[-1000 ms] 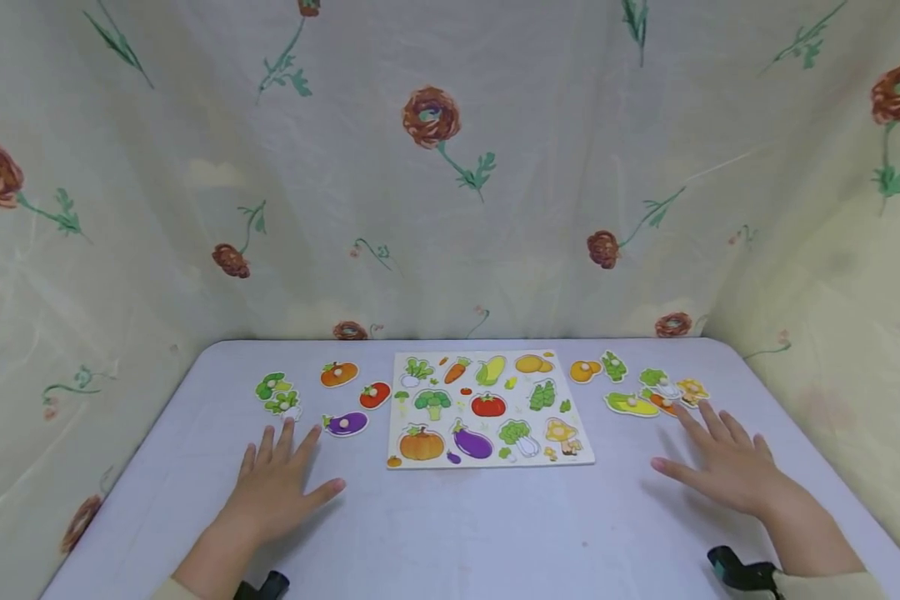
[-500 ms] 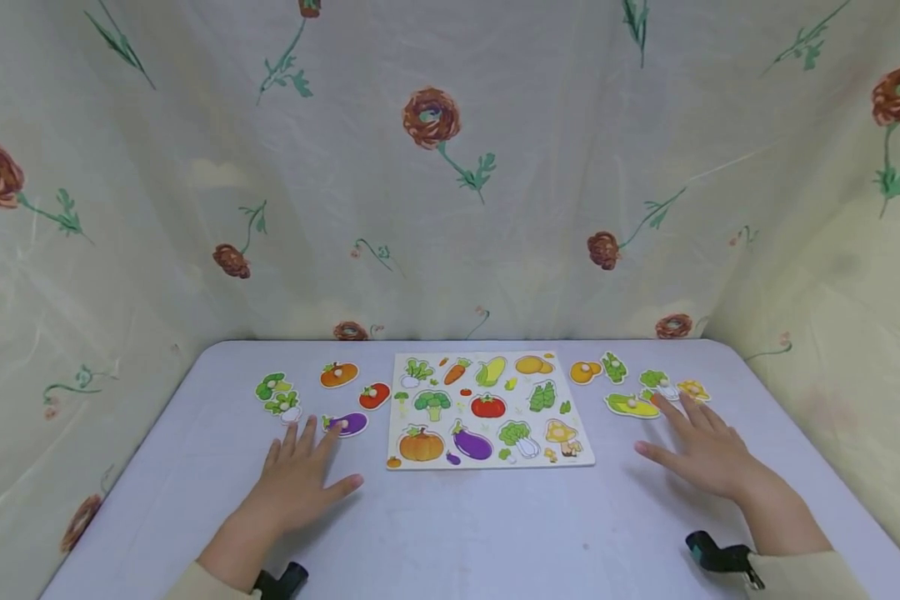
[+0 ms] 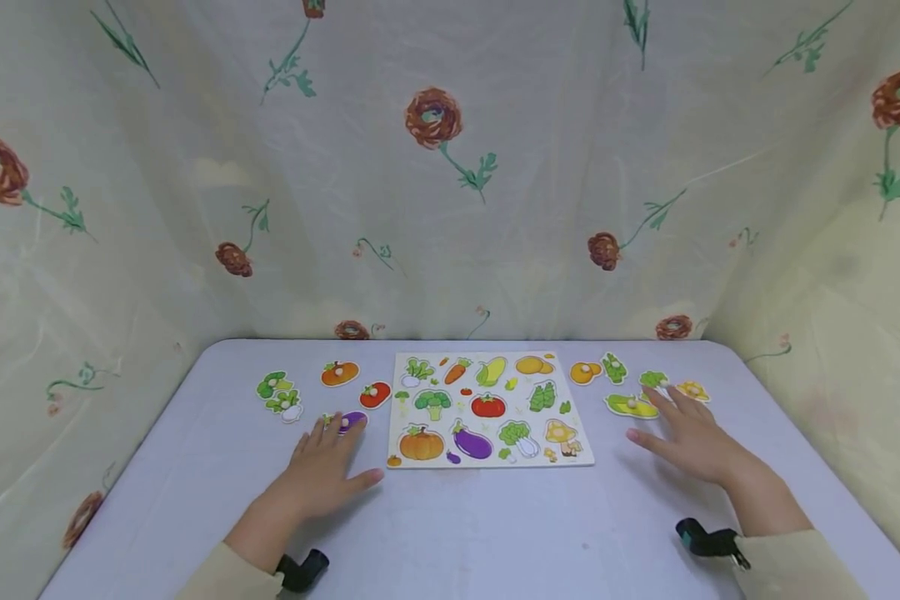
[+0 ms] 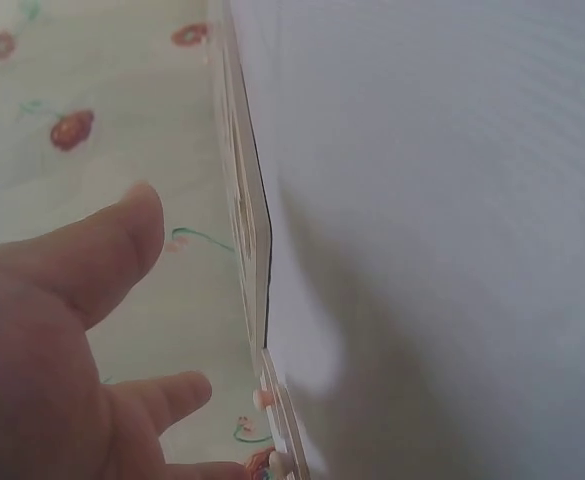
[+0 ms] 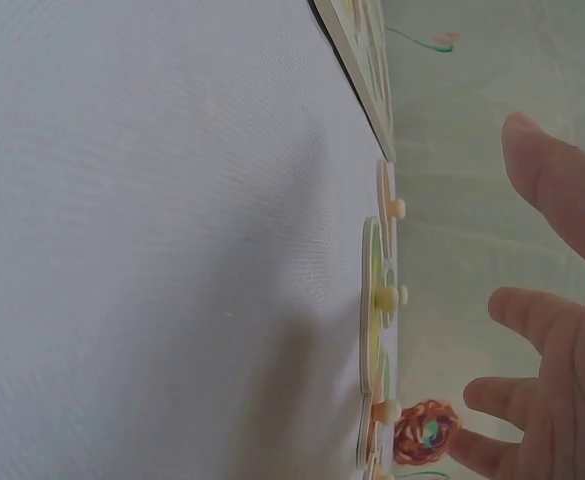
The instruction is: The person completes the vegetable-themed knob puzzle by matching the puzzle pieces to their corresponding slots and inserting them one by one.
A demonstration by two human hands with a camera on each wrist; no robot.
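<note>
My left hand (image 3: 315,479) hovers over the table, fingers spread, its fingertips overlapping the purple eggplant puzzle piece (image 3: 356,420). In the left wrist view its thumb (image 4: 122,245) stands apart from the fingers, and nothing is in its grasp. My right hand (image 3: 693,443) is likewise spread, its fingertips over the right-hand cluster and the carrot piece hidden beneath. Nearest to it lie a corn piece (image 3: 630,406), a bok choy piece (image 3: 652,379) and a mushroom piece (image 3: 694,390). Between the hands lies the vegetable puzzle board (image 3: 487,451), with pictures matching the knobbed pieces.
Left of the board are tomato (image 3: 378,397), pumpkin (image 3: 342,377), broccoli (image 3: 272,383) and turnip (image 3: 282,403) pieces. On its right sit potato (image 3: 581,375) and green asparagus-like (image 3: 613,367) pieces. Flowered cloth (image 3: 525,250) surrounds the white table (image 3: 495,533).
Both hands have drifted inward toward the board, the left one rightward over the eggplant piece, the right one leftward over the carrot piece. The pieces and board have stayed in place.
</note>
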